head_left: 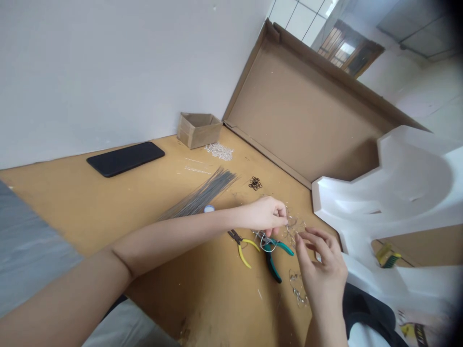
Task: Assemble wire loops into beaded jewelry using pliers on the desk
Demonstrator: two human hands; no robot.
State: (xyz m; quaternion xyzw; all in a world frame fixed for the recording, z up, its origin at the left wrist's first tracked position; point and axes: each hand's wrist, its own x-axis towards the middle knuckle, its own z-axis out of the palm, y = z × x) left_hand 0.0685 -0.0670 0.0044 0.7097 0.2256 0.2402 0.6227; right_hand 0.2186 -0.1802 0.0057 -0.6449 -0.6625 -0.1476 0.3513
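Observation:
My left hand [265, 213] is closed in a pinch over the right part of the table, with thin wire loops hanging by its fingers. To its right, my right hand [323, 258] pinches with thumb and forefinger; something thin and wiry shows at its fingertips, too small to name. Below my left hand lie yellow-handled pliers [245, 250] and green-handled pliers [273, 262]. Wire pieces [298, 289] lie beside my right hand. A bundle of straight grey wires [202, 195] sits beyond my left forearm. Black rings [255, 183] form a small pile behind my left hand.
An open cardboard box [204, 135] stands at the wall beside a pile of small clear pieces [220, 151]. A black phone-like slab [126, 158] lies at left. A large cardboard panel [307, 106] and white moulded foam [347, 197] border the right side.

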